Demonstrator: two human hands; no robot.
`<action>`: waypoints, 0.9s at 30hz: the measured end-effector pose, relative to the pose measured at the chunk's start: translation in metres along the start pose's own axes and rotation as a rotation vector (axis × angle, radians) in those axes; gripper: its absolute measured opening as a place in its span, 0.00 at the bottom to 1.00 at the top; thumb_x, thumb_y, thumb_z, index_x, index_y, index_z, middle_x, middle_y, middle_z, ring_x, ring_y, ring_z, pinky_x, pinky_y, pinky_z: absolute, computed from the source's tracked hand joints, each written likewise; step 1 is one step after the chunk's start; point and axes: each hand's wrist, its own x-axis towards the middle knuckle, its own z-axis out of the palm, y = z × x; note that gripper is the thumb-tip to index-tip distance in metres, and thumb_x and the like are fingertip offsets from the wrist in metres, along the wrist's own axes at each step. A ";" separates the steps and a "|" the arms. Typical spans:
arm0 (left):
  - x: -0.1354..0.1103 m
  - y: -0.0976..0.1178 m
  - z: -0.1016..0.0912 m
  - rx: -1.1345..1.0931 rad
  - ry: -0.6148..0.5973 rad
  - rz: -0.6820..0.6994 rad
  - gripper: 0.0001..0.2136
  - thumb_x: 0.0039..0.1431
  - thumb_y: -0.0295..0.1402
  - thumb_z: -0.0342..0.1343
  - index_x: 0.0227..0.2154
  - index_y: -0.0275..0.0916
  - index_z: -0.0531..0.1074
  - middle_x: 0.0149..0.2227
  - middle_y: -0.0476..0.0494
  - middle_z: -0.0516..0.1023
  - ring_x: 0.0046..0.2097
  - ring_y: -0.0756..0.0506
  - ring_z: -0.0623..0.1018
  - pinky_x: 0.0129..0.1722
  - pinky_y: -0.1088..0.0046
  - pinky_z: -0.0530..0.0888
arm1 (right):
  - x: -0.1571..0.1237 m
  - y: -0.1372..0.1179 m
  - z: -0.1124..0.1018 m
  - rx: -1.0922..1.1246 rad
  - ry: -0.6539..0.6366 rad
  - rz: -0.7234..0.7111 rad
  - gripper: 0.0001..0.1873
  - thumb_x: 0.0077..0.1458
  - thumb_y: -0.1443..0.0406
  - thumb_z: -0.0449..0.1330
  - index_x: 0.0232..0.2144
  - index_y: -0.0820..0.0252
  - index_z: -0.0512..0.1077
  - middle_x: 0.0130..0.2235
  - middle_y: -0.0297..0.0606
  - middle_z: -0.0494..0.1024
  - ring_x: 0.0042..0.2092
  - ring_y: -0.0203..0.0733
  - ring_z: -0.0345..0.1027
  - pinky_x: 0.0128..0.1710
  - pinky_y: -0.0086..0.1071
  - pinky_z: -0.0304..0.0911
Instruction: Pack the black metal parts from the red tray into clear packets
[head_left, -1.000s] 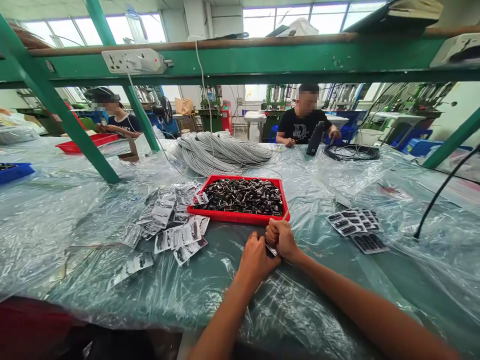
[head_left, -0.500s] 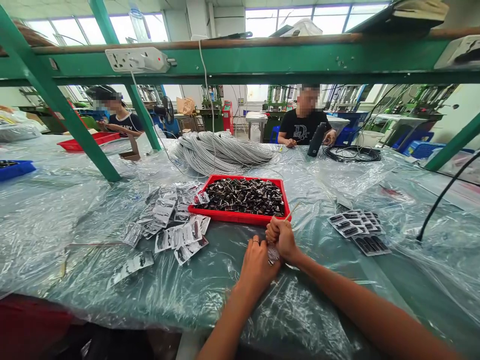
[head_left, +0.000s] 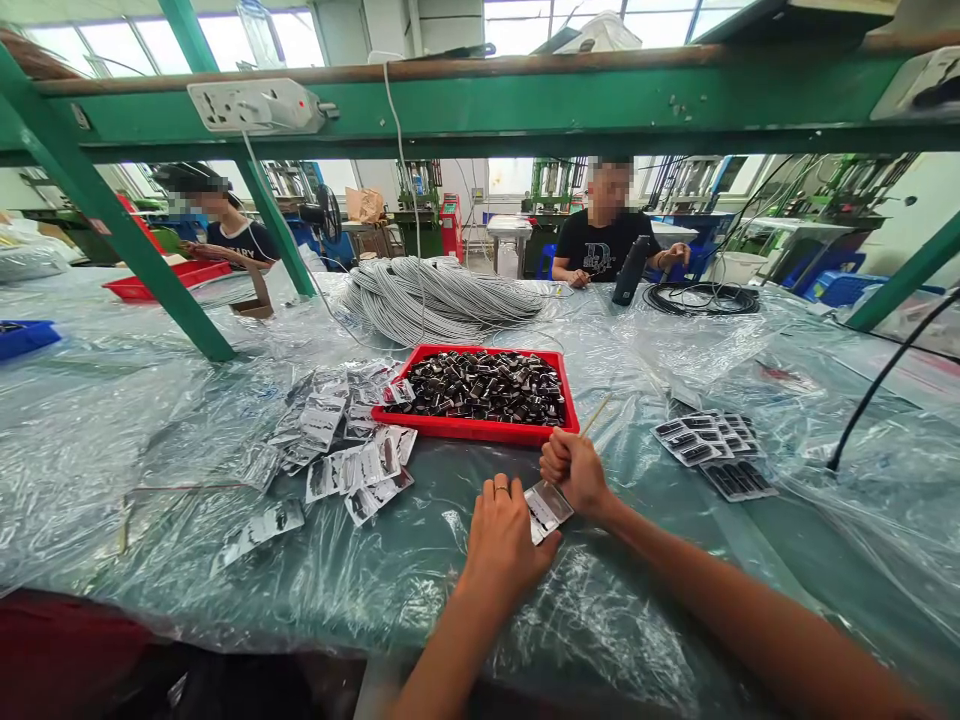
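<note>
My left hand (head_left: 501, 535) is curled, a ring on one finger, and pinches the near end of a small clear packet (head_left: 546, 508) with dark parts inside. My right hand (head_left: 574, 468) is a fist round a thin wooden stick (head_left: 595, 414) that points up and right, and it sits at the packet's far end. Just beyond both hands stands a red tray (head_left: 475, 430) heaped with small black parts. Several filled packets (head_left: 352, 440) lie scattered to the left of the tray. A neat fan of packets (head_left: 709, 448) lies to the right.
Clear plastic sheeting (head_left: 150, 440) covers the green table. A large coil of grey cable (head_left: 435, 295) lies behind the tray, a black cable coil (head_left: 701, 300) further right. Two people sit across the table. Green frame posts (head_left: 127, 240) and a beam with a power strip (head_left: 255, 105) stand overhead.
My hands have drawn slightly apart, and the packet between them now shows flat. The view has shifted a little.
</note>
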 end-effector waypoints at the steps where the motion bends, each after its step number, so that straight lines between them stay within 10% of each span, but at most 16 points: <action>1: 0.001 0.000 0.003 -0.016 0.009 0.011 0.20 0.53 0.42 0.58 0.45 0.32 0.70 0.51 0.27 0.70 0.54 0.31 0.69 0.53 0.54 0.67 | 0.004 0.004 0.003 -0.013 0.005 -0.025 0.29 0.50 0.55 0.60 0.12 0.55 0.46 0.13 0.22 0.44 0.16 0.27 0.33 0.15 0.27 0.33; 14: 0.007 -0.002 0.008 -0.164 0.002 -0.001 0.19 0.48 0.36 0.64 0.42 0.37 0.66 0.47 0.37 0.72 0.51 0.36 0.72 0.50 0.59 0.67 | -0.034 -0.009 -0.005 -0.207 -0.044 0.087 0.29 0.53 0.49 0.57 0.15 0.54 0.45 0.14 0.21 0.44 0.17 0.28 0.35 0.16 0.28 0.38; 18: 0.003 -0.012 -0.005 -0.431 -0.028 -0.125 0.25 0.41 0.33 0.68 0.43 0.40 0.64 0.40 0.43 0.77 0.44 0.40 0.76 0.42 0.68 0.69 | -0.035 -0.037 -0.025 -0.699 -0.132 0.065 0.19 0.61 0.54 0.51 0.21 0.56 0.57 0.19 0.25 0.55 0.19 0.32 0.44 0.18 0.27 0.46; 23: -0.005 -0.044 -0.021 -0.871 0.083 -0.166 0.17 0.55 0.45 0.56 0.42 0.39 0.70 0.31 0.48 0.78 0.31 0.45 0.75 0.31 0.72 0.69 | -0.040 -0.024 -0.050 -1.619 -0.345 -0.300 0.10 0.60 0.72 0.49 0.33 0.60 0.70 0.38 0.45 0.74 0.39 0.46 0.70 0.41 0.41 0.68; 27: 0.014 -0.059 -0.032 -0.900 0.306 -0.191 0.20 0.57 0.50 0.52 0.36 0.37 0.75 0.28 0.45 0.77 0.30 0.45 0.75 0.31 0.71 0.70 | -0.027 -0.016 -0.033 -1.687 -0.295 -0.634 0.15 0.59 0.76 0.48 0.42 0.61 0.71 0.46 0.48 0.72 0.47 0.48 0.69 0.48 0.44 0.69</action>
